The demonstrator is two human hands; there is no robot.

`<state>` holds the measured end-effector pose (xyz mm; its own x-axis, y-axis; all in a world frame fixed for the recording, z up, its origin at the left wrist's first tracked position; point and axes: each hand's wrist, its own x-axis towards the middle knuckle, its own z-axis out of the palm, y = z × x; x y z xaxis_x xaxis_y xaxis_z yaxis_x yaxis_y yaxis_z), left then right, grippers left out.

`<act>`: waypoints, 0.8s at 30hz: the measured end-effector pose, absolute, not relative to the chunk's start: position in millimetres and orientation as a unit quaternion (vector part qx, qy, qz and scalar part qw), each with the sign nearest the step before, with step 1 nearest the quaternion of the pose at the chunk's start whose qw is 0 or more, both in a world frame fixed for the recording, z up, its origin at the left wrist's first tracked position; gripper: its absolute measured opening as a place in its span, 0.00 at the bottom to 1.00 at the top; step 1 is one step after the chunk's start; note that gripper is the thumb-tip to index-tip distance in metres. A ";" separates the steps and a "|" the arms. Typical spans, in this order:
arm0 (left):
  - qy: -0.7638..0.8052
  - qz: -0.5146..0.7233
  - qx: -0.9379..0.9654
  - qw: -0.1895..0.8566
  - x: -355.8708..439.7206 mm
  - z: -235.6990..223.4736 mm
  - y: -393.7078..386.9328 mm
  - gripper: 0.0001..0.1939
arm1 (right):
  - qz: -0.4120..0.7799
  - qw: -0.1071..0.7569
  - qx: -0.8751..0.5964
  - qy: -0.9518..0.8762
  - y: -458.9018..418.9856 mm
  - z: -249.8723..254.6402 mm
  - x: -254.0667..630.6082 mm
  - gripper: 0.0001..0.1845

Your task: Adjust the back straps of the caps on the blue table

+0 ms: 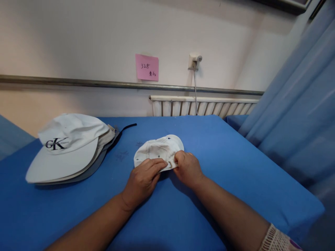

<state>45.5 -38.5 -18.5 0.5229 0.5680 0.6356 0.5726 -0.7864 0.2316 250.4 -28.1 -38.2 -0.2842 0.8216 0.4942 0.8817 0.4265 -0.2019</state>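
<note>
A white baseball cap (pixel 154 148) is held over the blue-covered table, its back strap and metal buckle (pixel 170 165) turned towards me. My left hand (pixel 142 179) grips the cap's rear edge left of the buckle, thumb and fingers closed on the fabric. On the buckle's other side, my right hand (pixel 187 169) is closed in a pinch at the strap; its fingertips are partly hidden. The cap's brim (pixel 176 141) points away from me, towards the wall.
A stack of caps (pixel 68 150), a white one with black letters on top, lies at the left of the blue table (pixel 248 202). Behind are a metal rail (pixel 104 83), a radiator (pixel 204 104), a socket (pixel 194 62) and a pink note (pixel 147 67). A blue curtain (pixel 298 90) hangs at the right.
</note>
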 end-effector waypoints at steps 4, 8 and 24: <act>-0.371 -0.335 -0.866 -0.012 44.4 -18.2 -40.7 0.16 | -0.062 0.287 -0.545 -0.785 -29.2 -40.9 250.2 0.03; -0.362 -0.338 -0.869 -0.018 42.4 -17.7 -40.5 0.16 | -0.066 0.286 -0.533 -0.794 -32.1 -41.2 248.6 0.04; -0.418 -0.349 -0.748 -0.379 76.1 -18.8 -88.3 0.12 | -0.054 0.336 -0.557 -0.758 -25.1 -48.1 247.9 0.07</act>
<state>76.1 -88.3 -18.8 0.4074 0.8898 0.2055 0.3612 -0.3637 0.8586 247.9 -25.1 -48.1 -0.1534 0.8082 0.5685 0.8803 0.3731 -0.2929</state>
